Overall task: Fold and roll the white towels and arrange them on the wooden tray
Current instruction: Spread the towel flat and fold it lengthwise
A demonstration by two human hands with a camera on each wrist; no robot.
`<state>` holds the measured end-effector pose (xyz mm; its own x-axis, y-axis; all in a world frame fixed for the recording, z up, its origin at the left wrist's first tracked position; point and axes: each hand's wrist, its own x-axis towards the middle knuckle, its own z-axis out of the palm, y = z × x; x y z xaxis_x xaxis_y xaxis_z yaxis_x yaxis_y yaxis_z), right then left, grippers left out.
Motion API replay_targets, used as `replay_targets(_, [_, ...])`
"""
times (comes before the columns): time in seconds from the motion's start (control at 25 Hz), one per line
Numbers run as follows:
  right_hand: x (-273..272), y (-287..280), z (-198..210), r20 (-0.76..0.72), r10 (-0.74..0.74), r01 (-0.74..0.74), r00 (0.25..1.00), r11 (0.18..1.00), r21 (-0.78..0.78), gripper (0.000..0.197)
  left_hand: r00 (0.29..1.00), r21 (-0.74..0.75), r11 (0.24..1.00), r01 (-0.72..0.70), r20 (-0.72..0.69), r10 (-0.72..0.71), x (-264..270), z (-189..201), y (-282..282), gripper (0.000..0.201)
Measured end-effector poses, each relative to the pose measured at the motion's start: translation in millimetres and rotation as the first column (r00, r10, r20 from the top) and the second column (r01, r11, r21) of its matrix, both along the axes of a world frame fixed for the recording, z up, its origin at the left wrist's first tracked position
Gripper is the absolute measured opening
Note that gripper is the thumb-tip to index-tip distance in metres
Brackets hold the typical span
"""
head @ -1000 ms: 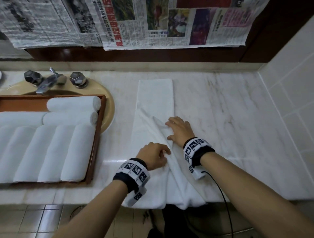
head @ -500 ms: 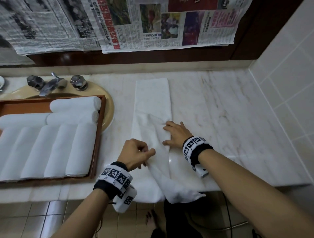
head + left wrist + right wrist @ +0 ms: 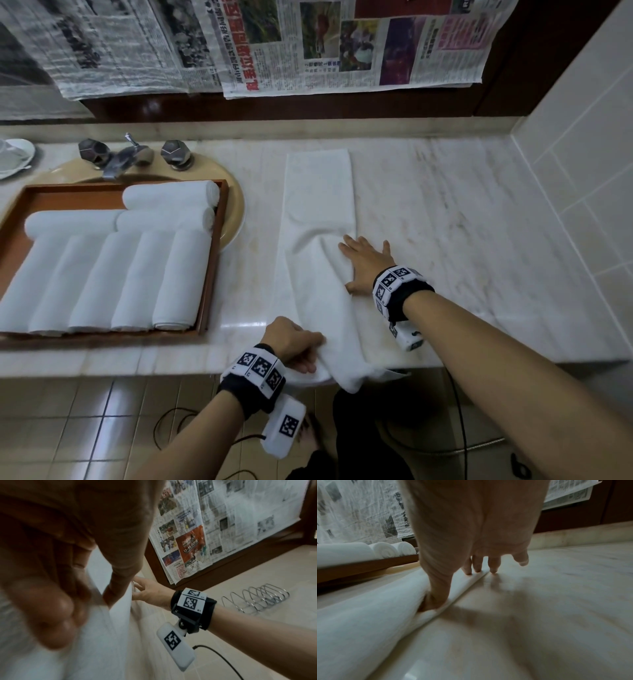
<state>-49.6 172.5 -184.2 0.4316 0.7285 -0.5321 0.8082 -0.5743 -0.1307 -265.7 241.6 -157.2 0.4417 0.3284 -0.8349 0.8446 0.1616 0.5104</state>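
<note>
A long white towel (image 3: 317, 219) lies folded lengthwise on the marble counter (image 3: 445, 222), its near end hanging over the front edge. My left hand (image 3: 294, 346) grips the towel's near end at the counter's front edge, fingers curled round the cloth (image 3: 102, 615). My right hand (image 3: 364, 263) lies flat with straight fingers pressing the towel's right edge (image 3: 471, 580) onto the counter. To the left, the wooden tray (image 3: 214, 260) holds several rolled white towels (image 3: 137, 277), also seen in the right wrist view (image 3: 385, 550).
The tray rests over a beige sink (image 3: 236, 212) with a chrome tap (image 3: 126, 157). A white dish (image 3: 15, 156) sits at far left. Newspaper (image 3: 308, 44) covers the wall behind. A wire rack (image 3: 257, 600) lies on the counter to the right. Tiled wall (image 3: 582, 171) bounds the right.
My left hand has pulled back toward the counter's front edge with the towel's near end. The right hand stays flat on the towel's right edge.
</note>
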Motion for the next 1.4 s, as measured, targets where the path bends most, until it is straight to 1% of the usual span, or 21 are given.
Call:
replay_targets(0.08, [-2, 1, -1, 0.007, -0.009, 0.009, 1.0, 1.0, -0.007, 0.101, 0.999, -0.061, 0.997, 0.048, -0.015, -0.049, 1, 2, 0, 0.022])
replay_targets(0.12, [-3, 2, -2, 0.004, -0.014, 0.014, 1.0, 1.0, -0.012, 0.1, 0.997, -0.065, 0.995, 0.071, -0.009, -0.072, 0, 2, 1, 0.016])
replay_targets(0.2, [-5, 3, -2, -0.008, -0.023, 0.023, 1.0, 0.999, -0.023, 0.098, 0.995, -0.04, 0.994, 0.1, 0.024, -0.099, -4, 3, 6, 0.017])
replay_targets(0.28, [-4, 3, -3, -0.029, -0.042, 0.042, 0.999, 0.999, -0.025, 0.099, 0.993, -0.046, 0.996, 0.076, 0.092, -0.071, -12, 6, 13, 0.012])
replay_targets(0.32, [-4, 2, -4, -0.039, -0.053, 0.052, 0.998, 0.998, -0.023, 0.1, 0.99, -0.081, 0.995, 0.056, 0.135, -0.044, -19, 6, 15, 0.012])
replay_targets(0.44, [-3, 3, -4, -0.034, -0.056, 0.055, 0.998, 0.998, -0.02, 0.106, 0.973, -0.214, 0.974, 0.075, 0.229, -0.024, -37, 4, 20, 0.034])
replay_targets(0.52, [-4, 3, -5, -0.024, -0.056, 0.056, 0.998, 0.998, -0.018, 0.108, 0.967, -0.233, 0.967, 0.1, 0.253, -0.039, -44, 1, 19, 0.041])
replay_targets(0.56, [-4, 3, -5, -0.021, -0.059, 0.059, 0.998, 0.998, -0.016, 0.108, 0.966, -0.226, 0.969, 0.1, 0.255, -0.04, -45, 1, 17, 0.041])
replay_targets(0.64, [-3, 3, -5, -0.023, -0.064, 0.064, 0.998, 0.998, -0.015, 0.109, 0.969, -0.186, 0.98, 0.07, 0.248, -0.022, -46, 2, 12, 0.033])
replay_targets(0.76, [-2, 4, -6, -0.039, -0.077, 0.076, 0.996, 0.997, -0.023, 0.11, 0.976, -0.033, 0.998, 0.059, 0.21, -0.051, -50, 3, 14, 0.028])
replay_targets(0.88, [-2, 3, -7, -0.079, -0.1, 0.1, 0.992, 0.995, -0.012, 0.111, 0.99, 0.079, 0.996, 0.046, 0.129, -0.056, -55, -10, 21, 0.025])
replay_targets(1.0, [0, 3, -5, -0.132, -0.113, 0.11, 0.985, 0.993, -0.028, 0.111, 0.995, 0.115, 0.992, 0.048, 0.079, -0.057, -62, -26, 24, 0.026])
replay_targets(1.08, [-5, 0, 0, -0.152, -0.16, 0.164, 0.975, 0.986, 0.018, 0.104, 0.997, 0.13, 0.991, 0.038, 0.067, -0.047, -62, -31, 21, 0.023])
replay_targets(1.12, [-12, -4, 1, -0.163, -0.221, 0.238, 0.962, 0.967, 0.093, 0.094, 0.997, 0.147, 0.989, 0.013, 0.076, -0.025, -62, -33, 20, 0.026])
replay_targets(1.16, [-23, -10, 2, -0.162, -0.302, 0.331, 0.939, 0.923, 0.198, 0.077, 0.996, 0.178, 0.984, -0.028, 0.085, 0.013, -60, -35, 20, 0.029])
replay_targets(1.2, [-36, -19, 3, -0.145, -0.384, 0.41, 0.912, 0.862, 0.3, 0.054, 0.994, 0.223, 0.972, -0.067, 0.103, 0.045, -57, -37, 20, 0.032])
replay_targets(1.24, [-52, -27, 7, -0.136, -0.453, 0.472, 0.881, 0.822, 0.318, 0.035, 0.992, 0.284, 0.955, -0.087, 0.113, 0.057, -55, -37, 20, 0.033])
replay_targets(1.28, [-66, -32, 10, -0.135, -0.494, 0.512, 0.859, 0.817, 0.267, 0.034, 0.993, 0.35, 0.933, -0.084, 0.111, 0.048, -53, -37, 20, 0.033])
replay_targets(1.32, [-79, -38, 11, -0.143, -0.498, 0.517, 0.855, 0.837, 0.177, 0.04, 0.993, 0.384, 0.919, -0.085, 0.103, 0.049, -52, -37, 21, 0.032])
replay_targets(1.36, [-89, -41, 10, -0.163, -0.487, 0.506, 0.858, 0.855, 0.11, 0.044, 0.993, 0.382, 0.919, -0.097, 0.102, 0.063, -52, -38, 21, 0.032])
replay_targets(1.4, [-93, -43, 10, -0.183, -0.482, 0.504, 0.857, 0.859, 0.094, 0.044, 0.991, 0.36, 0.926, -0.116, 0.11, 0.082, -52, -39, 21, 0.032])
